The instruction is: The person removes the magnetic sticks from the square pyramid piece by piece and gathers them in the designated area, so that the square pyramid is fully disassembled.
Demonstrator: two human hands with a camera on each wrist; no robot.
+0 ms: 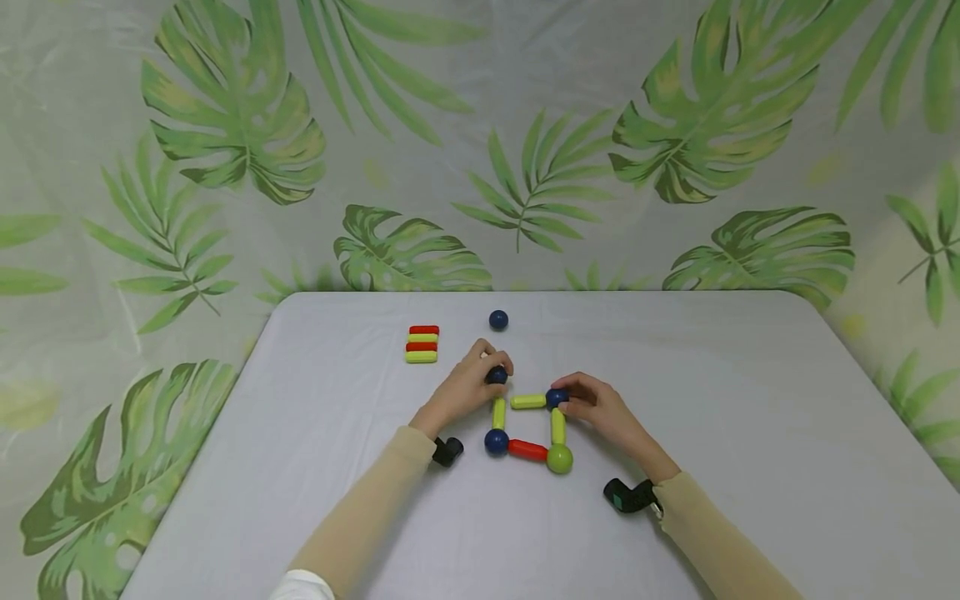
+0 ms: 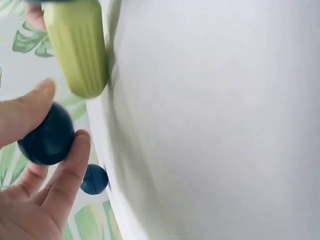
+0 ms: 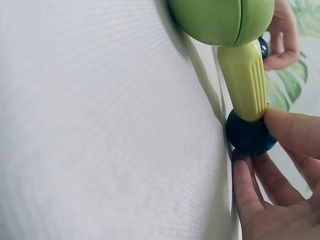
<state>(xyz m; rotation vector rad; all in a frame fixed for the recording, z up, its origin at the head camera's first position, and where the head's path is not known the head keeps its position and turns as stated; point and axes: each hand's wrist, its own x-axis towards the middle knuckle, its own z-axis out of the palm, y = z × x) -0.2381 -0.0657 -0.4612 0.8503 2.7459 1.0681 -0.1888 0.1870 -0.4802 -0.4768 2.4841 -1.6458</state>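
My left hand (image 1: 468,385) pinches a blue ball (image 2: 47,135) between thumb and fingers. In the left wrist view the ball is apart from the free end of a yellow-green rod (image 2: 80,55). That rod runs to another blue ball (image 1: 497,442), from which a red rod (image 1: 528,450) reaches a green ball (image 1: 559,458). A second yellow-green rod (image 3: 245,82) joins the green ball to a blue ball (image 3: 250,132), gripped by my right hand (image 1: 603,412). From this ball another yellow-green rod (image 1: 528,402) points left, its far end free.
A loose blue ball (image 1: 498,320) lies toward the table's back edge. To its left, red and yellow-green rods (image 1: 422,344) lie side by side in a stack. A white cloth covers the table (image 1: 712,375); a leaf-print curtain (image 1: 525,167) hangs behind.
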